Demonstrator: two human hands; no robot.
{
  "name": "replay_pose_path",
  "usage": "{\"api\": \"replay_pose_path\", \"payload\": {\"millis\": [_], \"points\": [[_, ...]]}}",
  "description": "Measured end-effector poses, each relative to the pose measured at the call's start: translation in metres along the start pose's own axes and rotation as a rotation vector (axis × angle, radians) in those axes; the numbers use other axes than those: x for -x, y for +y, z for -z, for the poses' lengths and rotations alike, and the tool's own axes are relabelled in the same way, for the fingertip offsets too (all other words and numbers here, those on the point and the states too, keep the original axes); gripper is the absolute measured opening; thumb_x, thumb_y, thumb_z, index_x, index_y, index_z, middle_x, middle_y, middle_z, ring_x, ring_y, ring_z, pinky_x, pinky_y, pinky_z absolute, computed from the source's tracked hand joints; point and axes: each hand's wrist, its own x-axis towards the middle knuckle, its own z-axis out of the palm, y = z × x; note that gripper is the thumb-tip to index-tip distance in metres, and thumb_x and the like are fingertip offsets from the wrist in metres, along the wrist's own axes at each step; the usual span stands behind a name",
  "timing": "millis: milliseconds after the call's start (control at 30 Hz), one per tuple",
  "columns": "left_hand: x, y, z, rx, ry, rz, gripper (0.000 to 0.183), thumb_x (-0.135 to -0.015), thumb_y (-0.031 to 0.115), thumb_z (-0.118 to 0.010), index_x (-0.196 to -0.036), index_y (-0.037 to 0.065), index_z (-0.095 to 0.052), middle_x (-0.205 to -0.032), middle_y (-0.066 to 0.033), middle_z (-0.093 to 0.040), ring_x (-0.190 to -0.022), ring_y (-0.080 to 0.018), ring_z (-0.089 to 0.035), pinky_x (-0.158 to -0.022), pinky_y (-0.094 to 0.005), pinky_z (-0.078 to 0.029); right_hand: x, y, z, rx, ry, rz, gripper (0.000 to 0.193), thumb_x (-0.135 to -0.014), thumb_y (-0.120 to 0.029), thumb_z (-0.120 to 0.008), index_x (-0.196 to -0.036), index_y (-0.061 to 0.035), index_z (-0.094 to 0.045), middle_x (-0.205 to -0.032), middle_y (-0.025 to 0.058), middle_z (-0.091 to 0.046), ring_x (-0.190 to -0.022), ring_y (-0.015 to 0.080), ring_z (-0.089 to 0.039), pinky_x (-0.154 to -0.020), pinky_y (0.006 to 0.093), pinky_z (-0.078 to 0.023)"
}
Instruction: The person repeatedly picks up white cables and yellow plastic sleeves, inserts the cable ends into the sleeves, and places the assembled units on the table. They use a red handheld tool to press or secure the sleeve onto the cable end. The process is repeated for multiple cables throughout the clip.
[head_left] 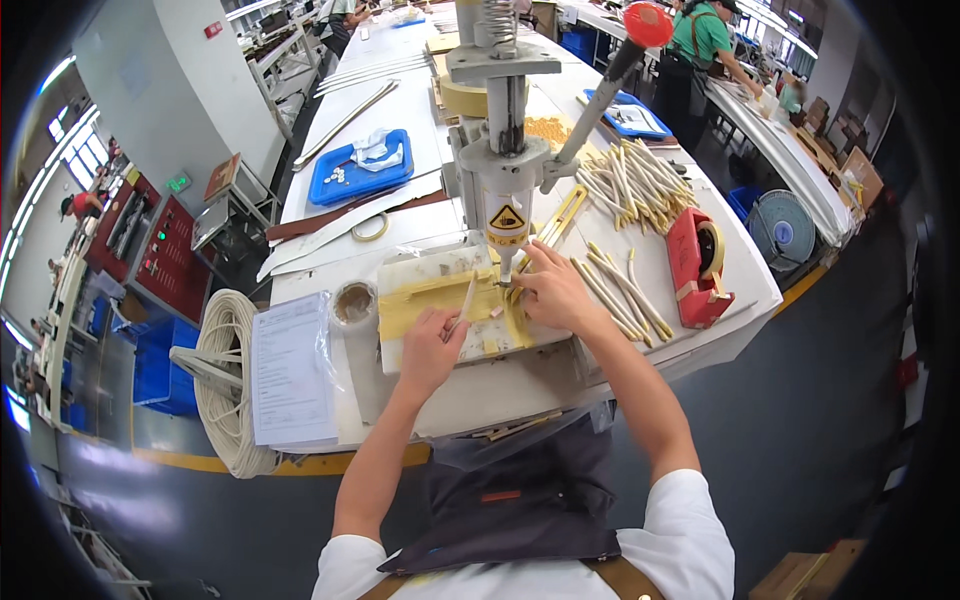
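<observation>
A grey lever press with a red-knobbed handle stands in front of me. Its narrow tip comes down over a white base block partly covered with yellow tape. My left hand is closed on a thin cream strip, held upright left of the tip. My right hand is right beside the press tip, its fingers bent and drawn together. What they pinch, if anything, is too small to make out. A small pinkish piece lies on the block between my hands.
At right lie piles of cream cord pieces with yellow ends, beside a red tape dispenser. A blue tray, clear tape roll, paper sheet and cord coil are at left. A person in green works farther off.
</observation>
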Motion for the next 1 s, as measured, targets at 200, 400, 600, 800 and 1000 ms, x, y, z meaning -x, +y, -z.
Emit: {"api": "replay_pose_path", "payload": {"millis": [200, 400, 600, 800, 1000], "points": [[-0.001, 0.005, 0.002, 0.029, 0.005, -0.020, 0.021, -0.086, 0.010, -0.078, -0.104, 0.000, -0.073, -0.076, -0.0072, -0.058, -0.061, -0.0167, -0.055, -0.056, -0.0305, -0.045, -0.010, 0.008, -0.001, -0.036, 0.052, 0.070, 0.017, -0.074, -0.005, -0.066, -0.088, -0.0075, -0.074, -0.128, 0.0109, -0.063, -0.134, 0.0340, -0.051, -0.107, 0.0468, -0.044], [0.002, -0.001, 0.004, 0.098, 0.020, 0.044, 0.023, -0.084, 0.008, -0.080, -0.104, -0.001, -0.074, -0.075, -0.0055, -0.058, -0.060, -0.0125, -0.051, -0.056, -0.0276, -0.044, 0.024, 0.009, 0.026, -0.108, 0.375, 0.247, 0.019, -0.075, -0.004, -0.075, -0.093, -0.0081, -0.070, -0.104, 0.0042, -0.072, -0.100, 0.0250, -0.068, -0.088, 0.0393, -0.054], [0.002, -0.001, 0.000, 0.150, 0.019, 0.045, 0.022, -0.084, 0.006, -0.080, -0.104, -0.001, -0.075, -0.076, -0.0038, -0.059, -0.062, -0.0099, -0.051, -0.056, -0.0257, -0.043, 0.106, 0.028, 0.072, 0.086, 0.707, -0.059, 0.019, -0.078, 0.007, -0.072, -0.091, -0.0051, -0.067, -0.095, 0.0102, -0.068, -0.078, 0.0288, -0.068, -0.065, 0.0362, -0.056], [0.013, 0.007, 0.012, 0.478, -0.073, 0.388, 0.021, -0.086, 0.006, -0.080, -0.105, 0.000, -0.075, -0.082, -0.0024, -0.066, -0.065, -0.0074, -0.054, -0.057, -0.0234, -0.044, 0.135, 0.026, 0.085, 0.285, 0.541, -0.234, 0.024, -0.074, -0.001, -0.077, -0.096, -0.0065, -0.071, -0.104, 0.0111, -0.067, -0.093, 0.0329, -0.065, -0.082, 0.0439, -0.053], [0.069, 0.056, 0.031, 0.295, -0.300, 0.147, 0.026, -0.088, 0.012, -0.080, -0.112, 0.005, -0.076, -0.085, -0.0054, -0.067, -0.070, -0.0109, -0.059, -0.062, -0.0272, -0.046, 0.098, -0.076, 0.094, -0.163, 0.438, 0.083, 0.023, -0.075, -0.004, -0.078, -0.097, -0.0079, -0.072, -0.108, 0.0086, -0.068, -0.099, 0.0323, -0.065, -0.085, 0.0452, -0.052]]}}
